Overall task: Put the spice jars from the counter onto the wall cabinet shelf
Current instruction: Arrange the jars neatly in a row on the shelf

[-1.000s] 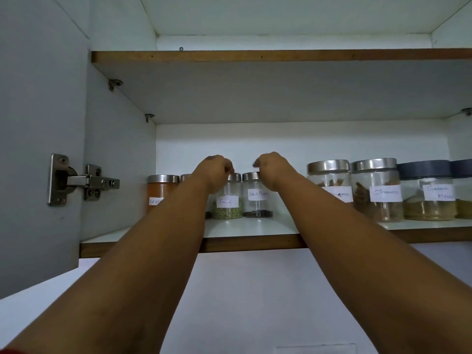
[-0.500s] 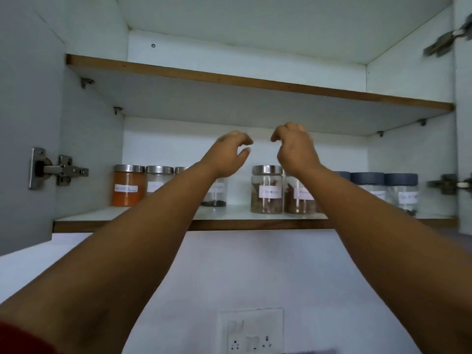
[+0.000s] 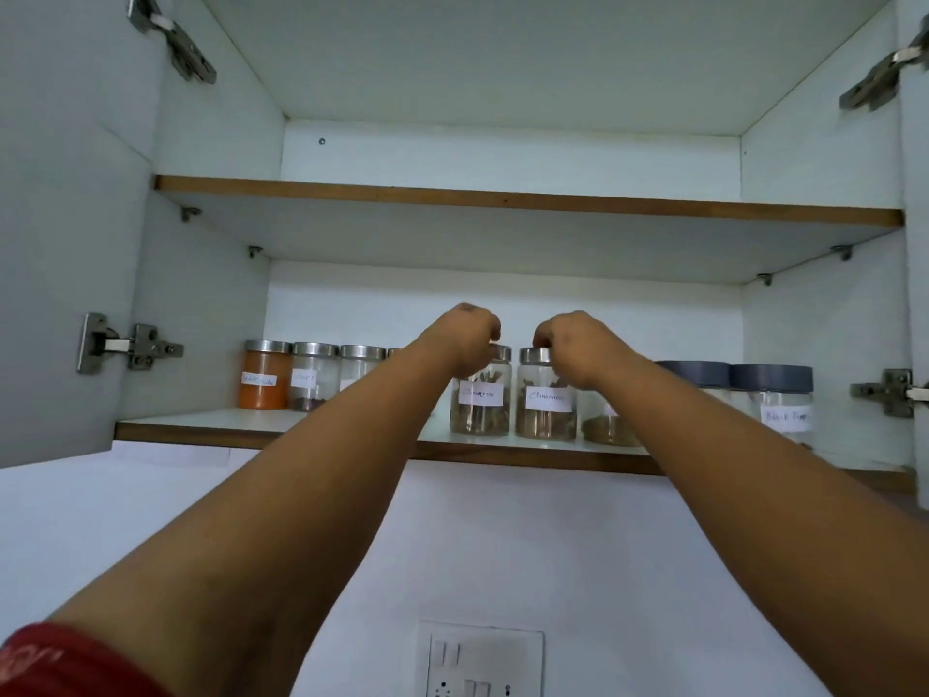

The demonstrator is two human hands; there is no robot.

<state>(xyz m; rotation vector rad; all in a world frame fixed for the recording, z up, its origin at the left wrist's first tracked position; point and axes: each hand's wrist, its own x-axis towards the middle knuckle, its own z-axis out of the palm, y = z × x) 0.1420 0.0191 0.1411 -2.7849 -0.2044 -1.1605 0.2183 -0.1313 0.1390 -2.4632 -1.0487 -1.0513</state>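
Observation:
Both arms reach up into the open wall cabinet. My left hand (image 3: 465,339) is closed over the steel lid of a glass jar of brown sticks with a white label (image 3: 481,403). My right hand (image 3: 578,347) is closed over the lid of a second, similar labelled jar (image 3: 547,409) just to its right. Both jars stand upright on the lower shelf (image 3: 201,429), side by side near its front edge. Left of them are an orange-powder jar (image 3: 264,375) and two steel-lidded jars (image 3: 312,377). To the right stand blue-lidded jars (image 3: 771,402).
An upper shelf (image 3: 502,198) spans the cabinet above. Door hinges (image 3: 125,347) stick out on both open doors, left and right. A jar of greenish-brown spice (image 3: 606,427) sits partly behind my right forearm. A wall socket (image 3: 482,664) is on the wall below.
Both hands came off the two small jars at the left, lifted open, moved right, and now close on the lids of the two brown-stick jars. The view has tilted upward and pulled back.

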